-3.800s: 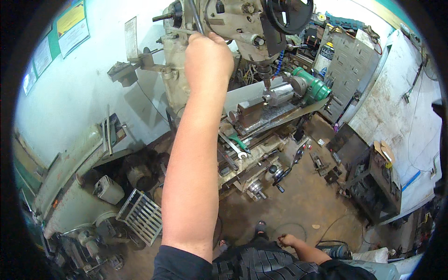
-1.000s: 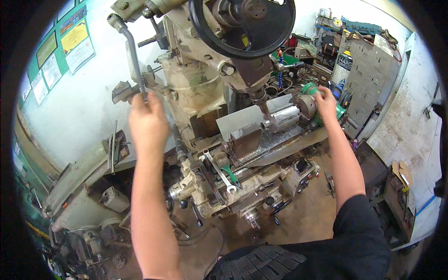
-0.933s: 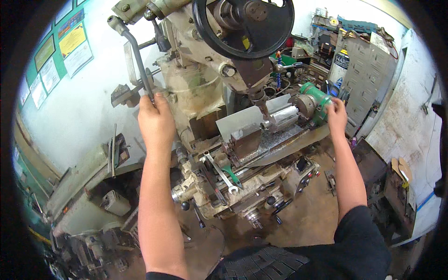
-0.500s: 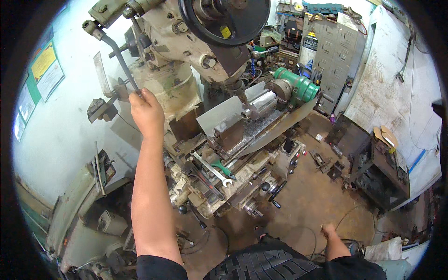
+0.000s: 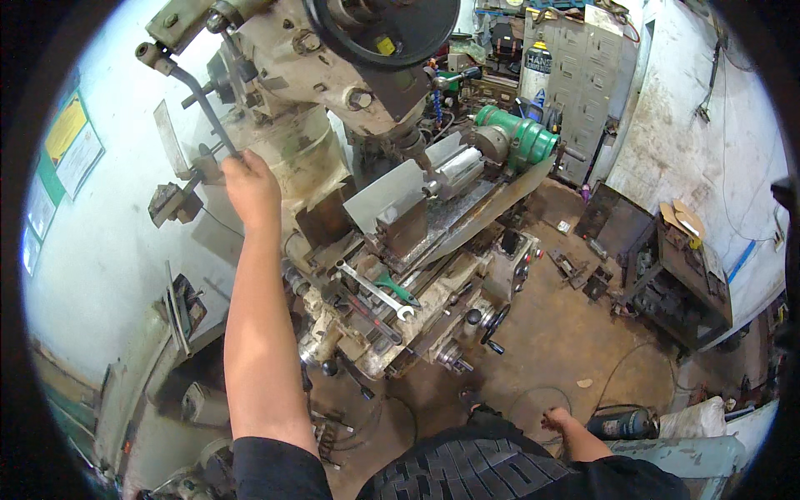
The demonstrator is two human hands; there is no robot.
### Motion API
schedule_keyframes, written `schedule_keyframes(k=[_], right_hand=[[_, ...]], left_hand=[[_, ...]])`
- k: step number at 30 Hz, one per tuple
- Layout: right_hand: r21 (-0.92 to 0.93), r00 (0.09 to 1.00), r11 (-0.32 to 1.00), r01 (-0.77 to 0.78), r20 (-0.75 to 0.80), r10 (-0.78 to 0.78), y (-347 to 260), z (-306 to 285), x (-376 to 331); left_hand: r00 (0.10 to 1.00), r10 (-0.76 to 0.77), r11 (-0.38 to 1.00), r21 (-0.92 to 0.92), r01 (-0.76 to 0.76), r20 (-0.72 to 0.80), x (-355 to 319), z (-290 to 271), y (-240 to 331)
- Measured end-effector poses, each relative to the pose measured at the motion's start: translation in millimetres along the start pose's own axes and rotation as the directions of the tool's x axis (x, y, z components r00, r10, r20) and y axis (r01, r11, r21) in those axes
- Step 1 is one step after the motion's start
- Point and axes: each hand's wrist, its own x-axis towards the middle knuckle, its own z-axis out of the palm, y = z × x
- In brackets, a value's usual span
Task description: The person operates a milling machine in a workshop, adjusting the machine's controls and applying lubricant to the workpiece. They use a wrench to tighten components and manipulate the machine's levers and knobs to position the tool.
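Observation:
My left hand [image 5: 252, 192] is raised at the left, its fingers wrapped around a long metal lever [image 5: 200, 98] on the head of a milling machine [image 5: 292, 154]. Low at the right, my right hand [image 5: 556, 418] hangs over the floor near my body, loosely bent, with nothing visible in it. On the machine table, a silver metal block [image 5: 458, 169] lies next to a chuck on a green dividing head [image 5: 521, 137]. Closer to me rest an open-ended wrench [image 5: 375, 290], a green-handled tool [image 5: 396, 289] and a dark bar-like tool [image 5: 367, 315].
A large black handwheel [image 5: 383, 29] tops the machine. Crank handles [image 5: 493, 327] stick out at its front. A dark metal bench [image 5: 679, 292] stands at the right, with metal parts [image 5: 579, 271] on the floor beside it. Grey lockers [image 5: 575, 75] and a gas cylinder [image 5: 536, 73] stand behind.
The view has shifted a little, so the machine sits slightly further left and higher. My left hand keeps its grip on the lever. My right hand has moved left, closer to my body.

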Motion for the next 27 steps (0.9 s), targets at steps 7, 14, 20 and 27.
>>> schedule_keyframes(k=[7, 14, 20, 27], right_hand=[[0.109, 0.992, 0.992, 0.063, -0.12, -0.05, -85.6, 9.7, -9.8], [0.098, 0.996, 0.992, -0.079, -0.034, 0.083, -54.9, 23.8, 2.7], [0.054, 0.995, 0.994, -0.096, -0.016, 0.097, -38.2, 23.9, -12.1], [0.1, 0.997, 0.992, -0.083, 0.0, 0.083, -31.0, 37.4, -31.1]], left_hand=[[0.999, -0.006, 1.0, -0.002, 0.007, 0.054, 1.1, -5.8, 2.0], [0.979, -0.081, 0.997, 0.016, 0.08, 0.187, 3.8, -18.1, 7.6], [0.972, -0.056, 0.998, -0.01, 0.059, 0.227, 5.0, -24.2, 7.1], [0.963, -0.038, 0.999, -0.007, 0.041, 0.268, 6.5, -28.9, 7.0]])
